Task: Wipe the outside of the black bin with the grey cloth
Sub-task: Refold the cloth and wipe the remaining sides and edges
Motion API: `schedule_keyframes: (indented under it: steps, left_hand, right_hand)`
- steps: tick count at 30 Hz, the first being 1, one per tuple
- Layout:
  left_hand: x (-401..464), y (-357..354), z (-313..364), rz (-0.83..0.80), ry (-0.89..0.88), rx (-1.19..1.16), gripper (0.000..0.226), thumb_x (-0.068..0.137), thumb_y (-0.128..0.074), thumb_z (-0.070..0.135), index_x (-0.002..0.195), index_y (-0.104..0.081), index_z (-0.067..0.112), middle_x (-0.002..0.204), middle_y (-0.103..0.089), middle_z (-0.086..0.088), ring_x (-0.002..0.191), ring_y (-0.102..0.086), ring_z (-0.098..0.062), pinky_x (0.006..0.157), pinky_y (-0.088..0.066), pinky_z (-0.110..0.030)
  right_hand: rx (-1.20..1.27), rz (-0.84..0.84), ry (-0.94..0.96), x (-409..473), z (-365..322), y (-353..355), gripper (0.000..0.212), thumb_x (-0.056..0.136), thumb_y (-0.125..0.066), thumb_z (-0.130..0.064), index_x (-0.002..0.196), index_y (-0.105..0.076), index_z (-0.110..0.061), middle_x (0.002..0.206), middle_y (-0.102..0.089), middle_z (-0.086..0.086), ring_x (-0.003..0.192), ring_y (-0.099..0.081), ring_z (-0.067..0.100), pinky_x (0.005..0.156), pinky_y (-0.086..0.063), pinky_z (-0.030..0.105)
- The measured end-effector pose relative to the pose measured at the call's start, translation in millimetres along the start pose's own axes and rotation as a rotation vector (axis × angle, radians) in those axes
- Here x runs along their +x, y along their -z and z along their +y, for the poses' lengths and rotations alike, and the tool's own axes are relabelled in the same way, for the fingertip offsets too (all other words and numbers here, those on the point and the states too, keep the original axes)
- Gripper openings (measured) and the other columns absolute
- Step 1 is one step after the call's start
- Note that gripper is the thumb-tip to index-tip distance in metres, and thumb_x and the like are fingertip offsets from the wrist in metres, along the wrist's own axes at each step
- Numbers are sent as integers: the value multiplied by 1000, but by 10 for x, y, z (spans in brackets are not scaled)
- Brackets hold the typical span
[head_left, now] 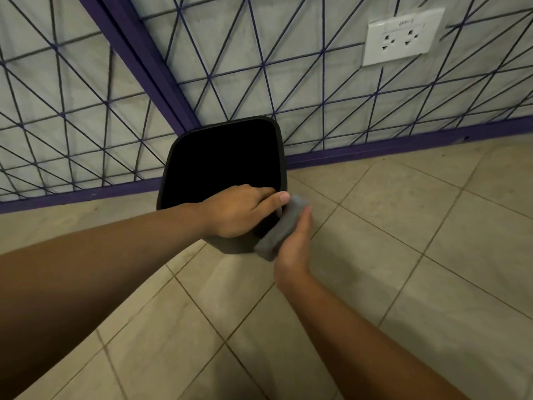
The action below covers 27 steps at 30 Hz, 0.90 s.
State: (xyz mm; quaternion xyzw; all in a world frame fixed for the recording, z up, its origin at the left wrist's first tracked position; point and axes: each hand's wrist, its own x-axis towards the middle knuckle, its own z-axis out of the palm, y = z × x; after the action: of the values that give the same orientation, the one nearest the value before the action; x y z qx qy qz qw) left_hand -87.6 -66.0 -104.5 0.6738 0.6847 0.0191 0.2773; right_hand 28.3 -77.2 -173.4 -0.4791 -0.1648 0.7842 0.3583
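The black bin (281,145) stands on the tiled floor against the wall, its open top facing me. My left hand (239,210) grips the bin's near rim, fingers curled inside and thumb along the edge. The grey cloth (281,228) is folded into a pad and lies flat against the bin's right outer side. My right hand (294,246) presses the cloth onto the bin with straight fingers. The lower part of the bin is hidden behind my hands.
A pale wall with a purple wire grid (259,67) and purple skirting (403,147) runs behind the bin. A white double socket (403,36) sits on the wall at the upper right. Beige floor tiles (403,226) spread to the right and front.
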Motion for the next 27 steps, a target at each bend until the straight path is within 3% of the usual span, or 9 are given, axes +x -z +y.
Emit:
schedule_keyframes:
  steps: [5, 9, 12, 15, 18, 19, 21, 25, 27]
  left_hand:
    - [26, -18, -56, 66, -30, -31, 54, 90, -14, 67, 75, -54, 35, 72, -60, 11, 74, -60, -5, 74, -46, -30]
    - [48, -43, -72, 90, -37, -38, 52, 92, -14, 64, 67, -49, 34, 66, -56, 10, 69, -58, -4, 69, -40, -26]
    - [58, -54, -103, 99, -58, -41, 52, 91, -13, 66, 69, -50, 36, 69, -58, 9, 72, -59, -5, 72, -45, -30]
    - [72, -61, -117, 111, -73, -36, 52, 90, -13, 66, 69, -50, 36, 70, -59, 9, 73, -60, -4, 74, -47, -30]
    - [77, -72, -116, 127, -107, -48, 48, 94, -17, 61, 65, -49, 40, 64, -55, 17, 67, -57, 5, 67, -39, -19]
    - [74, -72, -111, 126, -112, -54, 47, 95, -18, 61, 64, -48, 41, 62, -55, 18, 66, -56, 7, 66, -37, -18]
    - [77, -72, -106, 128, -121, -60, 49, 94, -16, 64, 65, -50, 43, 61, -56, 23, 65, -57, 6, 67, -38, -19]
    - [76, -97, -124, 131, -145, -7, 76, 88, -6, 76, 84, -67, 30, 73, -66, 12, 73, -63, -1, 75, -50, -26]
    - [86, -94, -130, 143, -152, 24, 85, 86, -6, 78, 91, -70, 22, 79, -68, 6, 75, -63, -4, 77, -51, -30]
  right_hand:
    - [110, 3, 144, 33, 81, -122, 48, 114, -30, -37, 154, -51, -21, 152, -57, -1, 141, -54, 14, 124, -39, 37]
    - [160, 73, 283, 69, 88, -102, 60, 111, -43, -6, 164, -22, -26, 133, -61, -6, 126, -62, 15, 117, -46, 36]
    - [208, 125, 291, 115, 82, -148, 47, 106, -51, 1, 148, -40, -15, 124, -69, 6, 130, -65, 29, 115, -50, 44]
    - [52, 125, 374, 162, 160, -149, 35, 107, -53, -6, 141, -60, -6, 144, -65, 12, 138, -60, 27, 117, -48, 46]
    - [-24, 77, 399, 250, 248, -179, 63, 100, -55, -43, 154, -47, -12, 169, -37, 3, 155, -38, 18, 128, -33, 48]
    - [-9, 42, 381, 284, 266, -202, 68, 93, -52, -58, 151, -52, -23, 165, -43, 4, 152, -43, 18, 127, -34, 49]
    - [37, 11, 347, 350, 271, -268, 85, 84, -46, -75, 146, -59, -17, 148, -63, 6, 139, -58, 19, 123, -40, 51]
    - [105, 51, 327, 487, 248, -277, 62, 101, -49, -52, 136, -62, -3, 129, -70, 20, 127, -65, 37, 118, -45, 56]
    - [177, 49, 265, 616, 202, -225, 55, 94, -51, -43, 129, -65, -4, 115, -71, 15, 115, -68, 33, 116, -44, 52]
